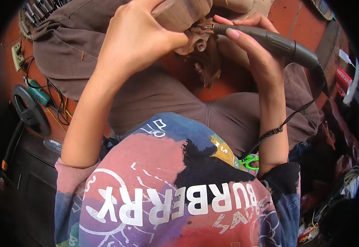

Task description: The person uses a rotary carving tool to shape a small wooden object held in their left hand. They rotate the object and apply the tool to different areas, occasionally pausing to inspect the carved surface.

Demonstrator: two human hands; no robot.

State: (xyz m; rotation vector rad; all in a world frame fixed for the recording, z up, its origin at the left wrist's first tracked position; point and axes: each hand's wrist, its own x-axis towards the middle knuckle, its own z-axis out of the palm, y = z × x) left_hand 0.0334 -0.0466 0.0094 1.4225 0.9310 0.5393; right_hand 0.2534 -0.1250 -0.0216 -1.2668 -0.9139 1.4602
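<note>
My left hand (136, 39) is wrapped over a brown wooden carving (196, 39) held above my lap, at the top middle of the view. My right hand (251, 45) grips a dark pen-shaped rotary tool (278, 43), whose tip touches the carving's upper edge. A coiled black cable (278, 129) runs from the tool's rear down past my right forearm. Part of the carving is hidden under my left hand.
My brown trousers (155, 94) and multicoloured shirt (171, 189) fill the centre. On the reddish floor (6, 74) at left lie a socket strip (17, 53), wires, a green tool (39, 95) and a dark round disc (29, 109). Green scissors (250, 161) sit by my right elbow; clutter at right.
</note>
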